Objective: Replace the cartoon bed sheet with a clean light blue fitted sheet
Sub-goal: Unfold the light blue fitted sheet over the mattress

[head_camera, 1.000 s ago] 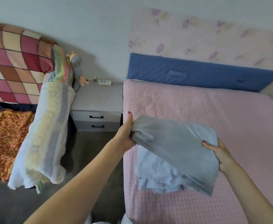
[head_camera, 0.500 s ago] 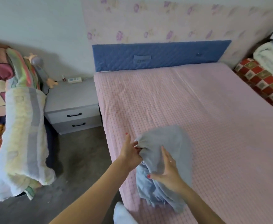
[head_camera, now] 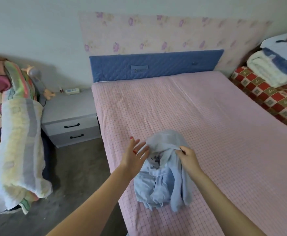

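Lying bunched on the pink checked bed [head_camera: 207, 126] at lower centre, the light blue fitted sheet [head_camera: 163, 181] is pinched by the right hand [head_camera: 188, 155]; the left hand [head_camera: 134, 157] is spread wide beside its upper left edge.

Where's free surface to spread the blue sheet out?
Bare pink mattress cover from the blue headboard down to the bundled light blue sheet, and rightward to the checkered bedding. Crowded: near-left edge, where left hand and right hand work.
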